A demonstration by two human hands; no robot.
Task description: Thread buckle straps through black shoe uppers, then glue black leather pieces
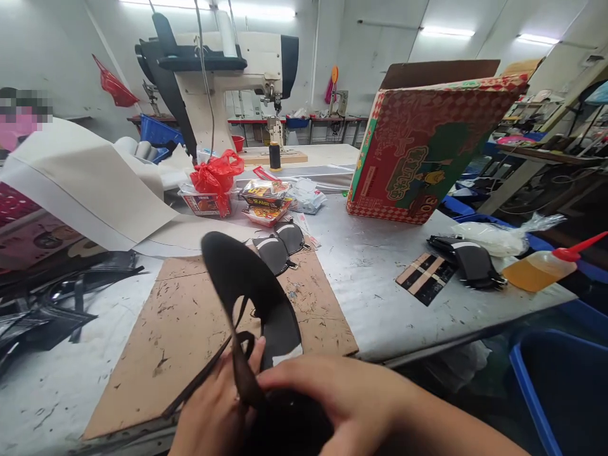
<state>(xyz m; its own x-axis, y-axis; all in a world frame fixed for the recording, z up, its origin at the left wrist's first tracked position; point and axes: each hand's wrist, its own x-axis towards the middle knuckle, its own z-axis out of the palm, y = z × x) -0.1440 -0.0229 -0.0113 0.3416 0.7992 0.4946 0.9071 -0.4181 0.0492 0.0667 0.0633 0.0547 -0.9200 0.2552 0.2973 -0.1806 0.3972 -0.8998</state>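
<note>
A black curved piece (247, 269) of flat, leather-like sheet with an open cut-out stands tilted over the brown cardboard (175, 329). My right hand (332, 392) grips its lower part, the thumb pressed against it near a small white patch. On its other side my left hand (213, 399) holds the lower edge, some fingers hidden behind it. A thin black strap (199, 377) runs beside the left hand. Dark material fills the space below both hands; its shape is hard to make out. Two grey-and-black finished pieces (273, 253) with metal clasps lie at the cardboard's far edge.
A sewing machine (228, 76) stands behind. Food packs (266, 199) and a red plastic bag (216, 180) sit mid-table. To the right are a large carton (427, 145), a glue bottle (541, 269) and a blue bin (532, 373). Black strips (42, 316) and white sheets (95, 183) lie left.
</note>
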